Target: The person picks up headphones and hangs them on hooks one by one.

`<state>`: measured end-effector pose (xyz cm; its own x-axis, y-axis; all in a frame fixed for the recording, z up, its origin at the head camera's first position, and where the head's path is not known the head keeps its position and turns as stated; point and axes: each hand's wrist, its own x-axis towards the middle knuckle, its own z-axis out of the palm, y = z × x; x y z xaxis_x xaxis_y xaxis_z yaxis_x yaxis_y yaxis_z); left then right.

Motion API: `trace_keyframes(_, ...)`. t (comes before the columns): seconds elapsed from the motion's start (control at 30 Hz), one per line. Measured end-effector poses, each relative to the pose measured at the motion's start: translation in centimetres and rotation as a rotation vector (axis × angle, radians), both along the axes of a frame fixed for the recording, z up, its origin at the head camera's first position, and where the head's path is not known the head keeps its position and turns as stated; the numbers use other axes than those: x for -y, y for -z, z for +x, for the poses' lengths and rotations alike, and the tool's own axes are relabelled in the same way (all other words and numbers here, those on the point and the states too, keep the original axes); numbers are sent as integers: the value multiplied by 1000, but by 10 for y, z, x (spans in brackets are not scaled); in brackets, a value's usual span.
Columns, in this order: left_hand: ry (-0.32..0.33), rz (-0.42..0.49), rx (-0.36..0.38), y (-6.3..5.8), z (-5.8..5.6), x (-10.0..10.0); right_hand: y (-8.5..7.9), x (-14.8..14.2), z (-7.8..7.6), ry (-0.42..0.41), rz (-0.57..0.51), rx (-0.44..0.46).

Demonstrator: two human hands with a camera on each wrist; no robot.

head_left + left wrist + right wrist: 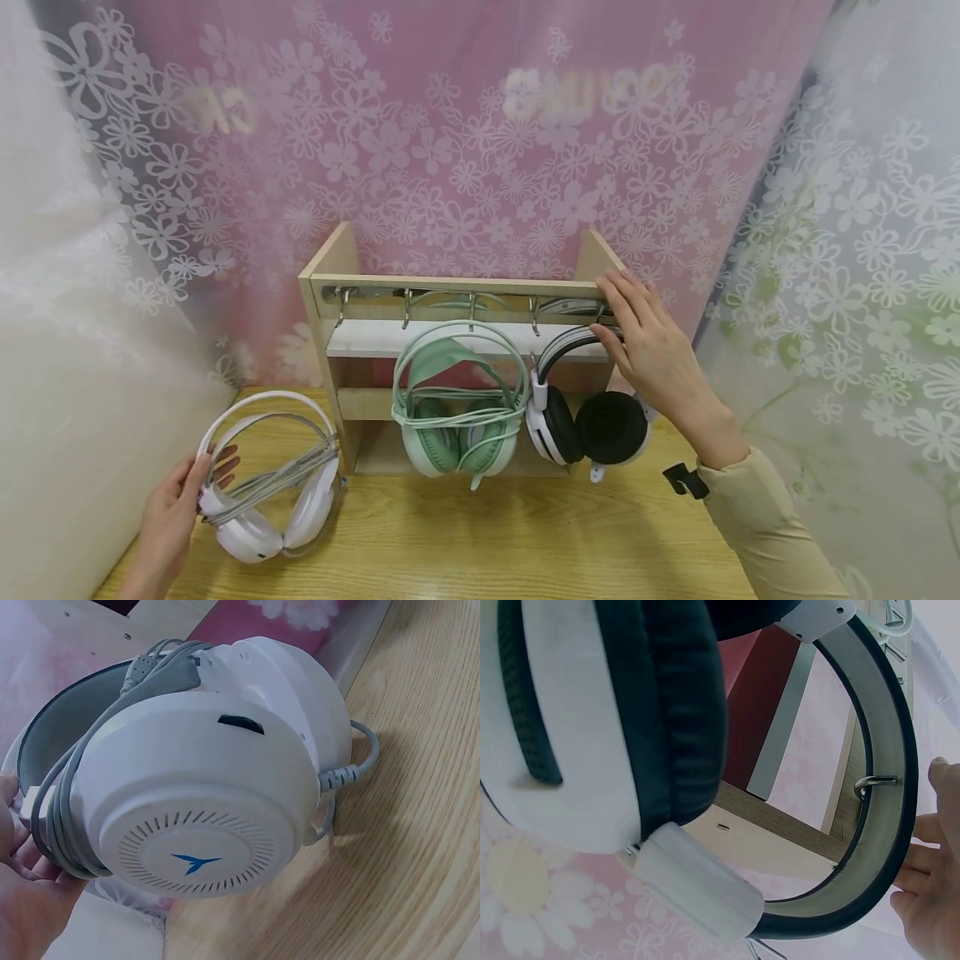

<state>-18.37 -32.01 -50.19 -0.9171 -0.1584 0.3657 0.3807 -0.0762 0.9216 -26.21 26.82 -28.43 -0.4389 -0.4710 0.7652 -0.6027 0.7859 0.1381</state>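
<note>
My left hand [168,510] grips the headband side of white headphones [251,537] with a grey cord wound around them, low at the left of the rack. In the left wrist view, an earcup [187,859] shows a blue mark. My right hand [654,360] rests on the top right corner of the wooden rack [450,284], fingers straight. Below it, white headphones with black ear pads [611,429] hang from a hook [877,781] by the headband [901,825]. Mint-green headphones [431,442], wrapped in their cord, hang at the rack's middle.
Several metal hooks [407,308] line the rack's upper bar, the left ones bearing nothing. A white shelf [360,337] sits behind them. The rack stands on a wood-grain table [465,542], with flowered curtains [465,150] behind and at both sides.
</note>
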Motion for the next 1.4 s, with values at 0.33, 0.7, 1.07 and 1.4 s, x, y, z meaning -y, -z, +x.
trace_keyframes(0.33,11,-55,-8,-4,3,-4,0,0,1,9,6,18)
trace_keyframes(0.7,56,-7,-53,-14,9,-3,1,-1,2,9,1,19)
trace_keyframes(1.07,94,61,-100,-32,10,-10,1,0,2,5,0,11)
trace_keyframes(1.4,105,67,-91,-41,12,-17,1,-1,2,12,-4,24)
